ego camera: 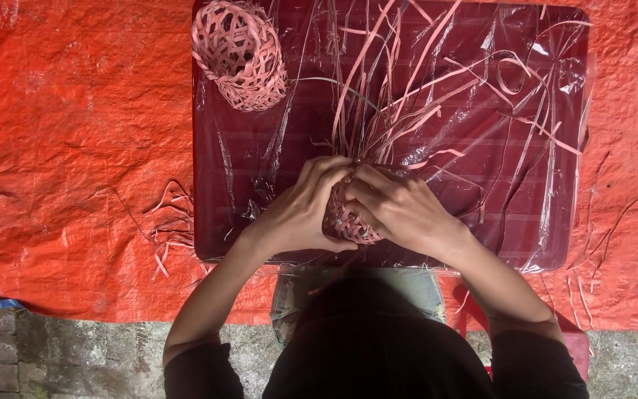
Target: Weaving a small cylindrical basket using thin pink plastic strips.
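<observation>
Gripping woven pink basket (pixel 345 218), both hands

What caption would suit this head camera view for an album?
Both hands, left hand and right hand, grip a half-woven pink basket on a plastic-covered table, finished basket nearby.

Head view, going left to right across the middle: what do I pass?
Loose pink strips on the orange tarp → left hand → half-woven pink basket held between both hands → right hand → scattered strips on the tarp at right.
</observation>
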